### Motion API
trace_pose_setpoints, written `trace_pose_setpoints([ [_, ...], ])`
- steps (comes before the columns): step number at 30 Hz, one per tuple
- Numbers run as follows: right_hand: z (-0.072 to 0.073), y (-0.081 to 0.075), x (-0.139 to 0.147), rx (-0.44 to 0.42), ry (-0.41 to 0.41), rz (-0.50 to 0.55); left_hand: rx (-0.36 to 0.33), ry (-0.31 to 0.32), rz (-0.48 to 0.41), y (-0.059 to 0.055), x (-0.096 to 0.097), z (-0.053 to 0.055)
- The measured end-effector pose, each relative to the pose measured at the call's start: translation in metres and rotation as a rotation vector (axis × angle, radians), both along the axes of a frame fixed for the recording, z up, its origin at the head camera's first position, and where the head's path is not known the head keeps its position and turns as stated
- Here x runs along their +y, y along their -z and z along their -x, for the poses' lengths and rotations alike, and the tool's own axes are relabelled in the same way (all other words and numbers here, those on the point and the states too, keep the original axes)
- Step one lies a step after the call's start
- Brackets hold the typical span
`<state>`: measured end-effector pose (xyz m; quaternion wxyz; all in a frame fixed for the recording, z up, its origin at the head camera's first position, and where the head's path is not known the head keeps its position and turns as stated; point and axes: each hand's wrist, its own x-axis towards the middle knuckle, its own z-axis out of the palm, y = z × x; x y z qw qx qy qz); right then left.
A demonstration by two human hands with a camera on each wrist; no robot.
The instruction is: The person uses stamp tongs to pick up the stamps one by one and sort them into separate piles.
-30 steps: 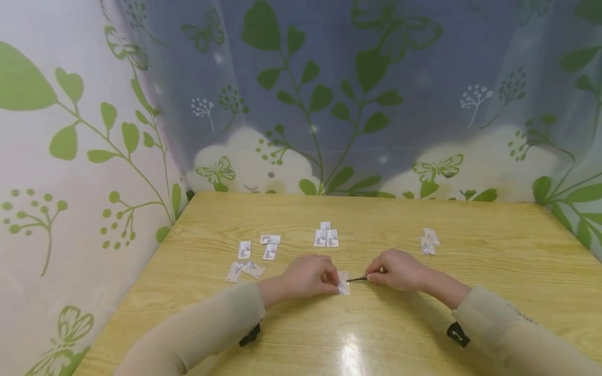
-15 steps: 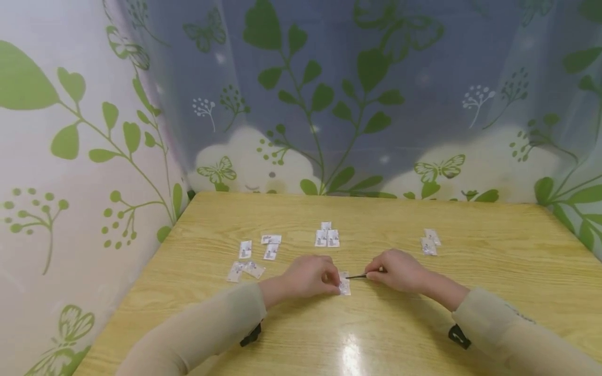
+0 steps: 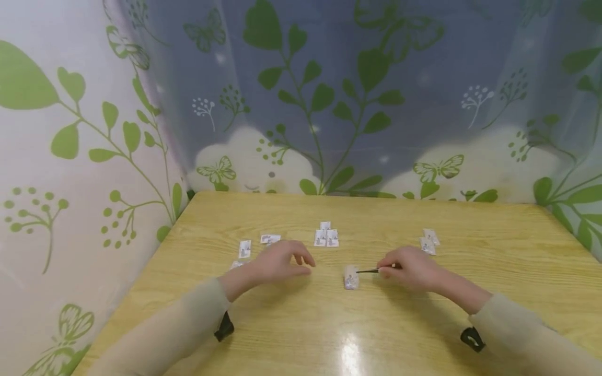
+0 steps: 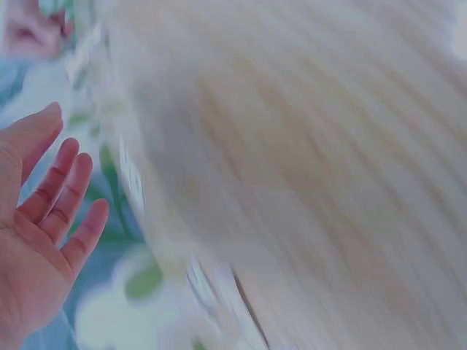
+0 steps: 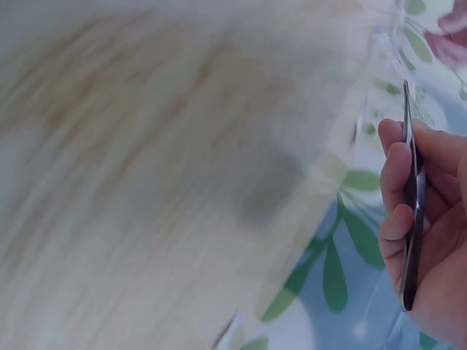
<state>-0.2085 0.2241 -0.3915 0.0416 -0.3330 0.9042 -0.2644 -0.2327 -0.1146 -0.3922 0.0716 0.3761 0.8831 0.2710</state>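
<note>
My right hand [image 3: 410, 267] grips a pair of dark metal tweezers [image 5: 414, 211], curled round the shaft in the right wrist view. At the tweezers' tip in the head view is a small white printed packet [image 3: 350, 278], partly see-through. Whether it hangs just above the table or touches it I cannot tell. My left hand [image 3: 277, 262] is off to the left with fingers loosely spread, holding nothing. In the left wrist view its palm and spread fingertips [image 4: 95, 215] show. Part of the left group of packets lies hidden behind this hand.
Similar flat packets lie on the wooden table [image 3: 301, 334]: an upright packet [image 3: 244, 249] and a sideways packet [image 3: 270, 238] at left, a trio of packets [image 3: 326, 237] at back centre, and overlapping packets [image 3: 427, 244] at back right. A patterned curtain [image 3: 301, 104] hangs behind.
My left hand has let go of the packet and moved left, its fingers spreading. The right hand has moved slightly right, and the packet has shifted right with the tweezers.
</note>
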Motion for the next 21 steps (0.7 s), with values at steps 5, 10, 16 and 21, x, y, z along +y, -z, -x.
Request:
trace_pose_setpoints([
  [5, -0.003, -0.007, 0.027, -0.016, 0.030, 0.024, 0.009, -0.051, -0.079, -0.002, -0.058, 0.009],
  [10, -0.009, -0.014, 0.056, -0.053, 0.074, 0.019, -0.023, -0.153, -0.080, 0.001, -0.101, 0.011],
  [16, -0.016, -0.017, 0.089, -0.065, 0.118, -0.003, -0.074, -0.194, -0.002, 0.014, -0.121, 0.015],
  [21, -0.022, -0.013, 0.115, -0.058, 0.114, 0.003, -0.133, -0.239, 0.025, 0.020, -0.122, 0.014],
])
